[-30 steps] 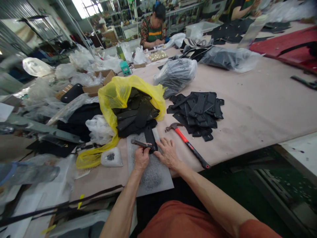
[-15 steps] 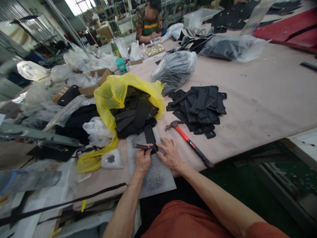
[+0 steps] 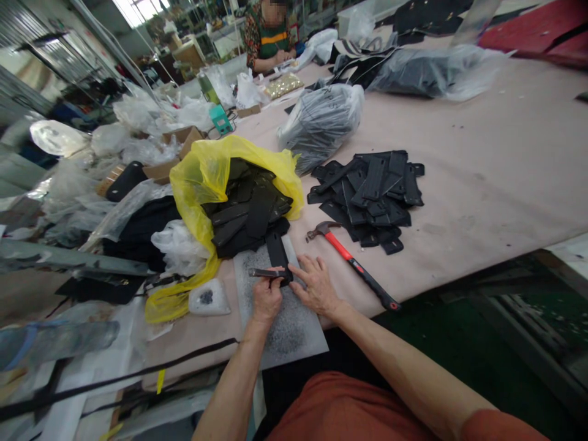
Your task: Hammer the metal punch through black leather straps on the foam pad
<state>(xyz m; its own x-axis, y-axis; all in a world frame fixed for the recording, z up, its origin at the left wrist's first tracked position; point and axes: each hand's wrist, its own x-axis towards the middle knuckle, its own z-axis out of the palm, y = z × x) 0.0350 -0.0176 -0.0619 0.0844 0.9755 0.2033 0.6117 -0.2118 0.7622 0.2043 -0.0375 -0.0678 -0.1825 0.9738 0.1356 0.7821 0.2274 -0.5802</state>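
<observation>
My left hand [image 3: 267,300] is closed around a slim metal punch [image 3: 264,272], which lies nearly level and points left. Beneath it, a black strip [image 3: 276,250] rests on a white board [image 3: 294,340] covered in small dark marks. My right hand [image 3: 316,285] lies flat with fingers spread, its thumb and fingertips at the strip's right edge near the punch. The strip's near end is partly hidden by my fingers. To the right, a claw hammer [image 3: 339,246] with a red and black handle lies on the table.
A yellow plastic bag [image 3: 193,171] full of black pieces stands behind the board. Behind the hammer is a pile of black pieces [image 3: 367,190]. A small white bag [image 3: 209,298] sits left of the board. Across the table [image 3: 459,165] a person [image 3: 271,43] is seated.
The camera view has shifted slightly. Both hands keep nearly the same place, and the punch has turned a little in my left hand.
</observation>
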